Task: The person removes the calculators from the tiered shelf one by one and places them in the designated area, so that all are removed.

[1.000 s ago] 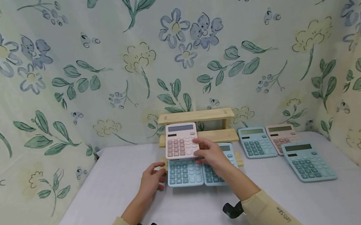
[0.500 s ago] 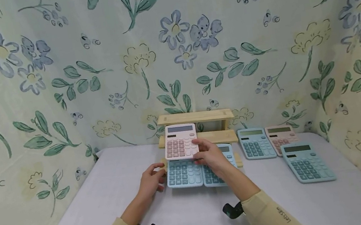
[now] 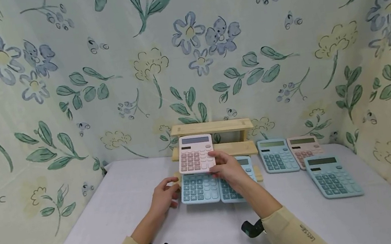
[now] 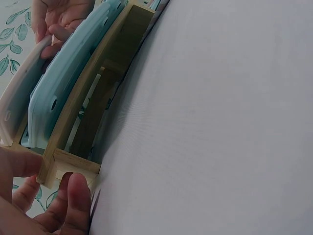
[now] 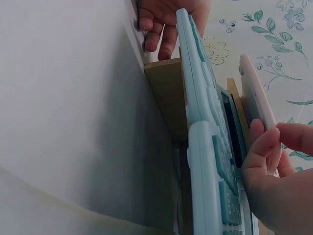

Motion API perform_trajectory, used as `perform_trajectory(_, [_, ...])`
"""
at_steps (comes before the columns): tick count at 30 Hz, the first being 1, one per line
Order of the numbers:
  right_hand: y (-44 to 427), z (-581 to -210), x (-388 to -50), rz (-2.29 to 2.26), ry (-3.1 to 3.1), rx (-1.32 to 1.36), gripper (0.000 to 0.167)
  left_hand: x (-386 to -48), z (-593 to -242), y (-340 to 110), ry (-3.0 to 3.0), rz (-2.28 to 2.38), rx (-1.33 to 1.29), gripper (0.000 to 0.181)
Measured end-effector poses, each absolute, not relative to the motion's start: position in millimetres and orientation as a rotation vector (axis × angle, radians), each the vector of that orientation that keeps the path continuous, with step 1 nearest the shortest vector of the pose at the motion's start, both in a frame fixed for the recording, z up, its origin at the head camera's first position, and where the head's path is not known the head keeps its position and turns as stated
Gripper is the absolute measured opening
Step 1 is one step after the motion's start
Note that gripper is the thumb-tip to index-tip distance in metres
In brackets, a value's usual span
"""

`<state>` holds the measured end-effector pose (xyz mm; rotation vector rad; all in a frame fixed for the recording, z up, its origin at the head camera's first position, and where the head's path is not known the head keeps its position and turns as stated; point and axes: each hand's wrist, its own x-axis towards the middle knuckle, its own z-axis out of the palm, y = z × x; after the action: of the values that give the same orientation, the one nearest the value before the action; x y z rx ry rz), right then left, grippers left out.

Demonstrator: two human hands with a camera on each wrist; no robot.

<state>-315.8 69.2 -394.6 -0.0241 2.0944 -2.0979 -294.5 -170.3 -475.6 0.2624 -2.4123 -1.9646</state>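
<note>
My right hand (image 3: 228,168) pinches the lower right edge of a pink calculator (image 3: 195,153) between thumb and fingers. The calculator leans at the left of the tiered wooden rack (image 3: 219,125), overlapping the top of a blue calculator (image 3: 199,189) below it. A second blue calculator (image 3: 230,193) stands to its right, partly hidden by my right hand and forearm. At the rack's left end rests my left hand (image 3: 162,195), its fingers loosely bent and touching the wood. In the left wrist view, fingers (image 4: 76,200) lie around the rack's end corner.
To the right on the white-covered table (image 3: 119,217) lie a blue calculator (image 3: 279,156), a pink calculator (image 3: 303,149) beside it, and another blue calculator (image 3: 334,175) nearer me. A floral curtain (image 3: 118,87) hangs behind the rack and along both sides.
Hands, calculators and rack hold nearly the same places throughout. Only a slight shift of the head view shows.
</note>
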Motion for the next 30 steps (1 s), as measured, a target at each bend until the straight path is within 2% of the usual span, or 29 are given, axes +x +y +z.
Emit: perform_trajectory(30, [86,-384,-295,-2.132,2.009,-0.021,0.056,-292,-473,-170,-2.416,-1.976,0.27,0.032])
